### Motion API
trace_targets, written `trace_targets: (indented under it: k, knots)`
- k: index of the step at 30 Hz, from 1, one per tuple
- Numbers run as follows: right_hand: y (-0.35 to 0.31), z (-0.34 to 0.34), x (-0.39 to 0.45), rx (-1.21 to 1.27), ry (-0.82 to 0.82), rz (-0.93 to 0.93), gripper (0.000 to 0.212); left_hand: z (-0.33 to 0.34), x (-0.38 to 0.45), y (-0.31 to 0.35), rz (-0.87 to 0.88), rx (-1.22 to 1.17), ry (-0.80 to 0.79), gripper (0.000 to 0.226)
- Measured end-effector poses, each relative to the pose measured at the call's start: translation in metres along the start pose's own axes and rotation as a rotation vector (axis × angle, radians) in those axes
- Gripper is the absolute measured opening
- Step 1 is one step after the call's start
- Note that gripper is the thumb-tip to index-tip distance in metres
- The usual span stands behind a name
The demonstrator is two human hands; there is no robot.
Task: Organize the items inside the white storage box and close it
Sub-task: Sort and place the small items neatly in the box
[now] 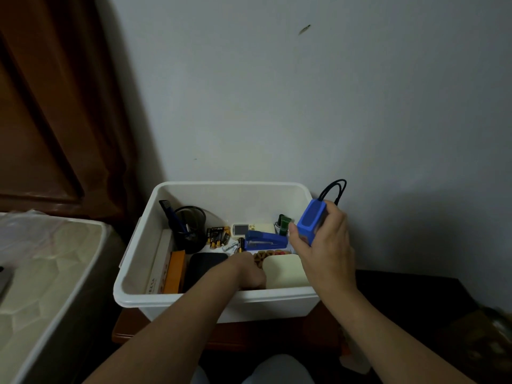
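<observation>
pale grey wall [304, 92] fills the background, with a dark brown wooden door [50, 106] at the left. against the wall a white storage box [210, 297] sits open on a reddish-brown wooden stand [130, 331]; beside it at the left lies a pale padded surface under clear plastic [47, 267].

right hand [324, 245] hovers over the box's right edge, fingers wrapped around a blue device [310, 221] with a black looped cord [332, 189] rising from its top. left hand [246, 270] reaches down inside the box near its front wall, fingers curled toward the contents; whether they grip anything cannot be told.

inside, along the left wall, stand a white flat box [158, 261] and an orange one [174, 273], with a black pouch [205, 264] next to them. toward the back left corner a black mesh cup [191, 225] holds a dark blue comb [171, 214]. loose batteries [219, 235] lie mid-box, a blue stapler [266, 239] to their right, a small white gadget [240, 229] behind it, and a green tube [283, 224] near the right wall. a cream-coloured container [285, 271] sits in the front right corner, touching the left hand.
</observation>
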State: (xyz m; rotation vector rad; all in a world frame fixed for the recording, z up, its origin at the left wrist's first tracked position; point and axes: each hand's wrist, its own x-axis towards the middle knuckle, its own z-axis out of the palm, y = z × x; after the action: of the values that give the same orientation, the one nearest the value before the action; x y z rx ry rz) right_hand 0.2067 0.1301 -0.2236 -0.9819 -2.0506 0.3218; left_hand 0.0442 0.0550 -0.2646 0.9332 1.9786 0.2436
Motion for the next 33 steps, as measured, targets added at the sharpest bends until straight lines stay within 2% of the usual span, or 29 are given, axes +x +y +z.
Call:
trace_targets:
  k: [4,10,15,17,19,20,24,27,29,31,33]
  knots:
    - [0.002,0.000,0.000,0.026,0.009,0.007,0.066,0.002,0.003,0.000,-0.012,-0.042,-0.030,0.057]
    - [0.004,0.004,0.000,0.024,0.015,0.003,0.067,-0.007,0.015,0.008,0.018,-0.070,-0.008,0.036]
    - [0.005,0.004,0.000,0.063,0.012,0.024,0.068,-0.011,0.029,0.006,0.006,-0.113,-0.023,0.047]
    - [0.006,0.004,0.000,0.074,0.017,0.025,0.068,-0.011,0.032,0.004,0.014,-0.076,-0.014,0.035]
    - [0.007,0.004,0.000,0.083,0.021,0.020,0.067,-0.011,0.035,0.001,0.015,-0.049,-0.022,0.012]
    - [0.007,0.004,-0.001,0.084,0.023,0.019,0.067,-0.012,0.035,-0.001,0.017,-0.039,-0.022,0.010]
    - [0.008,0.004,0.000,0.079,0.031,0.020,0.066,-0.011,0.034,-0.005,0.063,-0.012,-0.014,0.029]
    - [0.008,0.005,0.000,0.091,0.031,0.021,0.066,-0.008,0.037,-0.003,0.078,0.020,-0.006,0.026]
    - [0.009,0.005,0.000,0.087,0.029,0.018,0.066,-0.007,0.042,-0.003,0.070,-0.028,-0.001,0.019]
    - [0.010,0.005,0.000,0.077,0.029,0.011,0.067,-0.006,0.041,-0.001,0.066,-0.125,-0.019,0.020]
    - [0.010,0.005,0.000,0.070,0.030,0.002,0.066,-0.003,0.042,0.002,0.065,-0.185,-0.035,0.038]
